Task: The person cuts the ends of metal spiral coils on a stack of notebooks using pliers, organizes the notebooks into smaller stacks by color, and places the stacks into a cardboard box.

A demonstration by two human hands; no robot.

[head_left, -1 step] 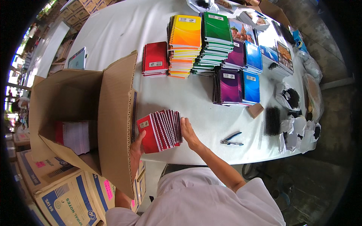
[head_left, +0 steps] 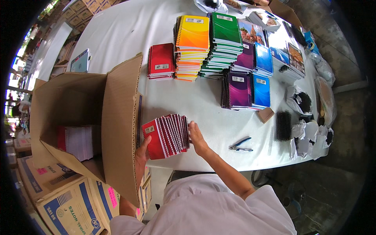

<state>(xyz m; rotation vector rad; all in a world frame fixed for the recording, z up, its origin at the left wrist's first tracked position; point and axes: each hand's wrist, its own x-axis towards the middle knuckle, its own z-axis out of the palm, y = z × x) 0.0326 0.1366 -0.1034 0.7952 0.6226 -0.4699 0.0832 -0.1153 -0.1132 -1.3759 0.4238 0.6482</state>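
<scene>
At the near edge of the white table [head_left: 188, 96], my left hand [head_left: 142, 149] grips one end of some fanned-out red spiral notebooks [head_left: 166, 136]; my right hand [head_left: 199, 141] is at the other end, can't tell how closed. Cardboard box [head_left: 122, 98] just left, blue-handled pliers [head_left: 235, 147] off right.

I saw red held nbks [head_left: 159, 138] w/ whitish coils; a yellow pile [head_left: 192, 34], fading to orange w/ curvy bands; green pile [head_left: 226, 29], purple pile [head_left: 239, 92] w/ pinkish swirls, blue pile [head_left: 261, 91]; brn carton [head_left: 121, 102], wht tablecloth [head_left: 211, 131].
</scene>
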